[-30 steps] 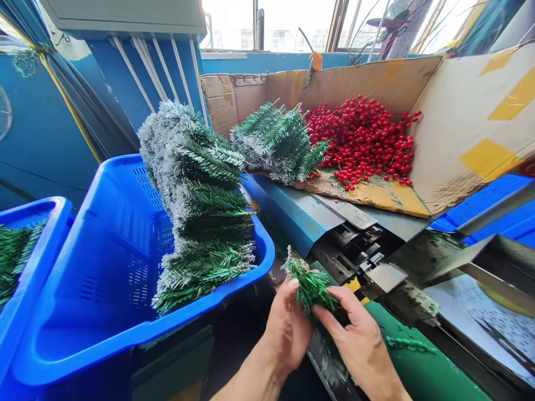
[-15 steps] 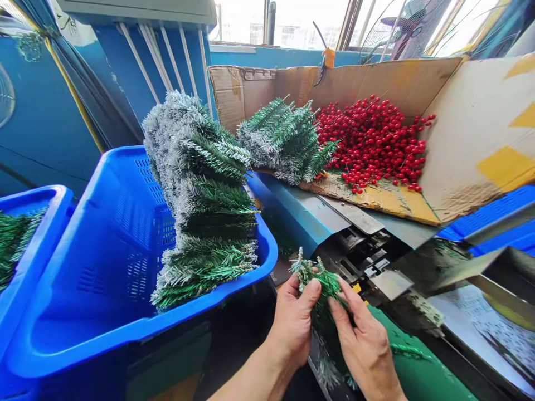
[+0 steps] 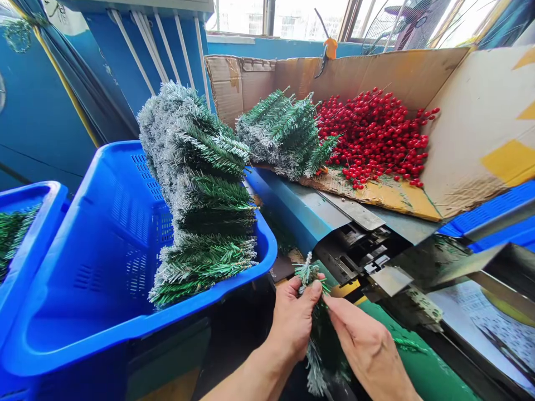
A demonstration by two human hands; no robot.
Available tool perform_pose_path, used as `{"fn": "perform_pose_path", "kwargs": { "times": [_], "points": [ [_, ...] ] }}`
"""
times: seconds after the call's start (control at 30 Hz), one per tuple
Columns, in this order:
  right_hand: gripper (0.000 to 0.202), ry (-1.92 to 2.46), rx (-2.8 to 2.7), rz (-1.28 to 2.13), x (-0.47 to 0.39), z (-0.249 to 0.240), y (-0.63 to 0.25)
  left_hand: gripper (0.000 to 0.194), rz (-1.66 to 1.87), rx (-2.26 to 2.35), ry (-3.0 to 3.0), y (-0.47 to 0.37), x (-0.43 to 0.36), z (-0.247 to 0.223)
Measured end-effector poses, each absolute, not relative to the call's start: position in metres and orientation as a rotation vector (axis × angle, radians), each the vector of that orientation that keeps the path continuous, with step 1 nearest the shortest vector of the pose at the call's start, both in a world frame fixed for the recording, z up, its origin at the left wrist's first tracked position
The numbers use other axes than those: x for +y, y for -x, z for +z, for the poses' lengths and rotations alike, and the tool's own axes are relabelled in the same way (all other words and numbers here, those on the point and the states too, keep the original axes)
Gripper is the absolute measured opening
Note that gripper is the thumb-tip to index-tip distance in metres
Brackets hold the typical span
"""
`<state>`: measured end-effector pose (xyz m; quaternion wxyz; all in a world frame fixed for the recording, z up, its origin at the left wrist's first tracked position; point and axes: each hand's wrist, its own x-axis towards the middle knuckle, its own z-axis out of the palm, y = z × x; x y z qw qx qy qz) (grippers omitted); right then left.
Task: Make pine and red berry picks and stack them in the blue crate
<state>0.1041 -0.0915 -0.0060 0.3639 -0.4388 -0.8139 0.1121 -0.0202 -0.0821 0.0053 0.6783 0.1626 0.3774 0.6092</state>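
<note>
My left hand is closed round the upper end of a frosted green sprig bunch, thumb pressed on top. The bunch's tip points up and its tufts hang down between my hands. My right hand touches the bunch from the right, fingers pressed together near the left thumb; its fingertips are partly hidden. To the left, a tall stack of frosted pine sprigs fills the right side of a blue basket. More frosted sprigs lie beside red berry picks in a cardboard box.
Metal machinery stands just beyond my hands, with a green surface at the lower right. A second blue basket holds greenery at far left. An orange-handled tool hangs on the box's back edge.
My right fingers have moved left, closer to my left thumb. More of the bunch's frosted top shows above my left hand. The view has shifted slightly.
</note>
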Motion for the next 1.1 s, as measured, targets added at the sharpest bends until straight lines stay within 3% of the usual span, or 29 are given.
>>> {"fn": "perform_pose_path", "kwargs": {
  "times": [0.2, 0.47, 0.6, 0.77, 0.93, 1.1],
  "points": [
    [0.031, 1.312, -1.828, 0.281, -0.09, -0.008, -0.098, 0.031, 1.421, 0.726, -0.197, 0.017, -0.081, 0.006],
    [0.044, 1.218, -1.971, 0.331, -0.097, -0.02, -0.091, 0.035, 1.394, 0.719, -0.164, 0.009, -0.09, 0.003],
    [0.038, 1.244, -1.92, 0.438, -0.097, -0.017, -0.1, 0.042, 1.346, 0.617, -0.169, 0.016, -0.087, 0.008],
    [0.035, 1.314, -1.866, 0.57, -0.098, -0.012, -0.108, 0.036, 1.374, 0.858, -0.204, 0.029, -0.067, 0.012],
    [0.046, 1.523, -1.56, 0.752, -0.1, -0.018, -0.111, 0.033, 1.455, 0.799, -0.101, 0.026, -0.066, 0.012],
    [0.045, 1.566, -1.41, 0.64, -0.096, -0.02, -0.12, 0.034, 1.498, 0.842, -0.122, 0.022, -0.068, 0.009]
  ]
}}
